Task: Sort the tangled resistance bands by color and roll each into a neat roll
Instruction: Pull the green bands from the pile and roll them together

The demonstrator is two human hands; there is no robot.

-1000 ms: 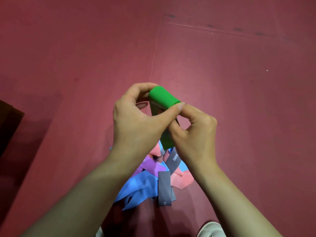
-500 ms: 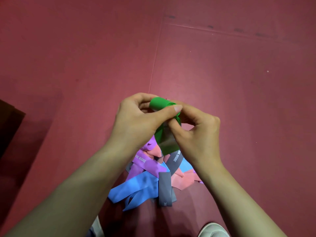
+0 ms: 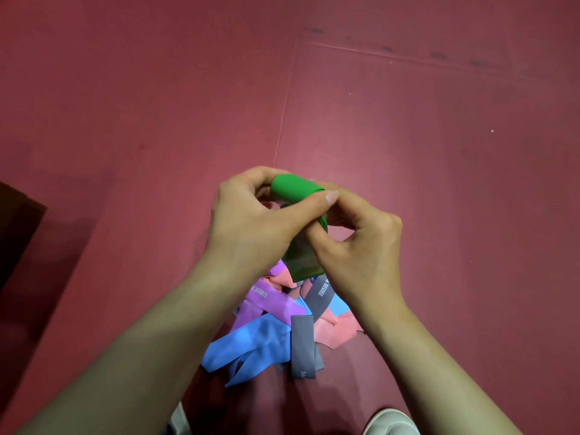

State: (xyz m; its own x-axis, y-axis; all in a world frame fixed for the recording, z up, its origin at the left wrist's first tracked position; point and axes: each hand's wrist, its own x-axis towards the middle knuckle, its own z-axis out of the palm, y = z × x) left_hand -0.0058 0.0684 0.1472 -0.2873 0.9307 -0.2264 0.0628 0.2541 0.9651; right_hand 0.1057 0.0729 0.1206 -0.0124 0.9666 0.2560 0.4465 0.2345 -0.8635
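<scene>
Fingers (image 3: 317, 204) of left hand (image 3: 251, 227) and right hand (image 3: 361, 246) clenched on green band (image 3: 293, 189), half rolled above floor (image 3: 439, 152). Loose tail partly hidden behind right thumb. Tangled pile (image 3: 282, 324) mostly covered by forearms.

A: What lies underfoot?
B: A dull red padded mat floor (image 3: 439, 171), matte and faintly textured, filling nearly the whole view

A: Is it one piece?
B: No, a thin seam (image 3: 286, 114) runs from the top down toward the middle, and a second seam (image 3: 408, 58) crosses the upper right at a slight slant, with a few dark scuff marks (image 3: 439, 55) strung beside it

A: Any furniture?
B: Only a dark brown blocky shape (image 3: 15, 233) at the left edge, too shadowed to tell what it is

A: And the light?
B: Soft, brightest near the centre, dimmer toward the corners, with small pale specks (image 3: 492, 130) on the right
</scene>
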